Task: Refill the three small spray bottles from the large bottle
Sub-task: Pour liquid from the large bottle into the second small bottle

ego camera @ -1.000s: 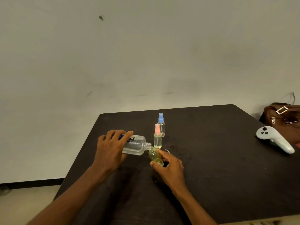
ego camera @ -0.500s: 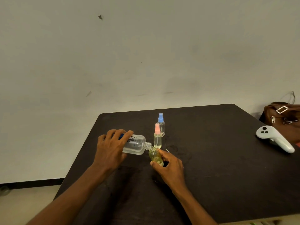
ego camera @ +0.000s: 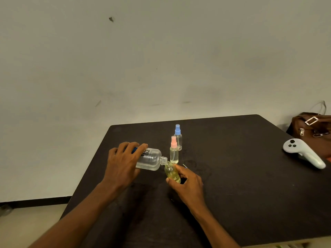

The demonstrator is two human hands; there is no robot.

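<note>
Matte dark table (ego camera: 232, 203), rounded corners. Large bottle (ego camera: 151, 159): clear, cylindrical, printed label, threaded neck uncapped, tipped nearly flat near the table's left-centre, left hand (ego camera: 123, 163) curled round its base end. Open small bottle (ego camera: 172, 173): clear, holding yellowish liquid, tilted with its mouth at the large bottle's neck, pinched between right hand (ego camera: 189, 185) thumb and fingers. Pink-capped spray bottle (ego camera: 174, 152), upright just behind, part-filled yellow. Blue-capped spray bottle (ego camera: 178, 136), upright behind that, clear. White moulded controller (ego camera: 304, 154) and brown bag (ego camera: 313, 129) with metal buckles at the far right.
</note>
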